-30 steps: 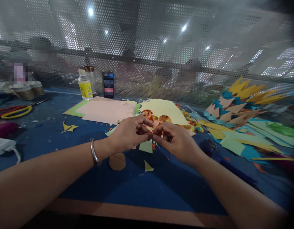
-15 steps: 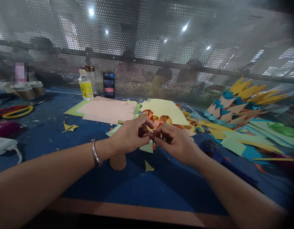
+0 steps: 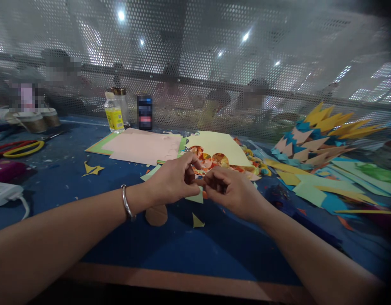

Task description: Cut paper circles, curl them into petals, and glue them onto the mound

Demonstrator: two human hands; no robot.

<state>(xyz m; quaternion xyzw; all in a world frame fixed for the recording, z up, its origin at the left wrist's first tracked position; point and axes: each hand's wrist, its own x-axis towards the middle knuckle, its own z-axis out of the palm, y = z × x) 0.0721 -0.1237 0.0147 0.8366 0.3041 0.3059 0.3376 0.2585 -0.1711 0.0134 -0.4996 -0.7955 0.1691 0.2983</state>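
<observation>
My left hand, with a silver bangle on its wrist, has bent fingers pinched on something small that I cannot make out. Close to its right, my right hand has its fingers curled in the same way, and what it holds is too small to name. Just behind both hands lie shiny orange and gold pieces beside a pale yellow sheet. A brown cardboard round rests beneath my left wrist, and a yellow-green scrap lies nearer the front.
Pink paper, a bottle and a phone are behind. Scissors and a white plug are at left. At right are a spiky paper model, paper sheets and a dark blue tool.
The fingertips of my two hands have moved slightly apart. The things on the table have not visibly moved.
</observation>
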